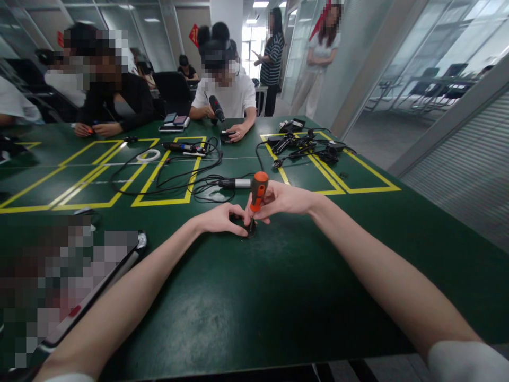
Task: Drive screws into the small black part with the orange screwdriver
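Note:
My right hand (280, 199) is closed around the lower part of a screwdriver (260, 190) with an orange and dark grey handle. The screwdriver stands nearly upright, its shaft pointing down at a small black part (250, 229) on the green table. Beside it, my left hand (222, 218) curls its thumb and fingers about the black part and holds it against the tabletop. Fingers cover much of that part, so its kind does not show. Whether the screwdriver's tip sits in a screw cannot be made out.
Just beyond my hands lies a silver and black cylindrical tool (238, 183) with coiled cables. Black adapters and cords (306, 143) lie far right, a white ring (148, 155) far left. A blurred-out case-like object (119, 265) is at left. Across the table (222, 297), a person uses a power driver (217, 109).

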Action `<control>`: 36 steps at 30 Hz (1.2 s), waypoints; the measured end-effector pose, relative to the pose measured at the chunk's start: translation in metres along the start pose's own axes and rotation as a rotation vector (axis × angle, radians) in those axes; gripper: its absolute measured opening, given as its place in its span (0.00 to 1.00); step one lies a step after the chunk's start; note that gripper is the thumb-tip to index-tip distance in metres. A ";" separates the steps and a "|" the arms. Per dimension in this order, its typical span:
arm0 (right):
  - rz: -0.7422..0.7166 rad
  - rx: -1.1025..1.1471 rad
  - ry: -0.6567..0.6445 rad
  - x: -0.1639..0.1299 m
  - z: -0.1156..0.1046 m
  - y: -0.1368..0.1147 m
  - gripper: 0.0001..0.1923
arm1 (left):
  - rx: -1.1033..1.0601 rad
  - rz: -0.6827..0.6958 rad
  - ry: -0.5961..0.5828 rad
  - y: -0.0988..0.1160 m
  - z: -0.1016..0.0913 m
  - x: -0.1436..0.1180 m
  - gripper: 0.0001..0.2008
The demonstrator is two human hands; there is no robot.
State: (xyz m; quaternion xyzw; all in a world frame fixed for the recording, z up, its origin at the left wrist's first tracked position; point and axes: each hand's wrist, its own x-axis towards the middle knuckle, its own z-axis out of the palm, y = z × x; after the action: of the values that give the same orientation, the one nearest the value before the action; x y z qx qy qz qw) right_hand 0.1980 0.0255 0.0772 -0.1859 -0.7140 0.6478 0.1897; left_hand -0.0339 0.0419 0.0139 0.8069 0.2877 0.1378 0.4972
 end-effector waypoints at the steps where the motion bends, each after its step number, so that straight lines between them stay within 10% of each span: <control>1: 0.000 -0.007 0.009 0.000 0.000 0.001 0.10 | 0.002 -0.003 0.001 0.000 0.000 0.000 0.14; 36: -0.028 0.008 0.079 0.005 0.000 0.015 0.15 | -0.107 -0.006 0.005 -0.003 0.005 0.003 0.19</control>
State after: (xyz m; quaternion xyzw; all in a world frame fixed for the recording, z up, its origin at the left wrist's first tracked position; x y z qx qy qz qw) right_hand 0.1939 0.0297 0.0626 -0.2004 -0.7060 0.6400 0.2276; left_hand -0.0301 0.0407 0.0088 0.7780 0.2836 0.1534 0.5392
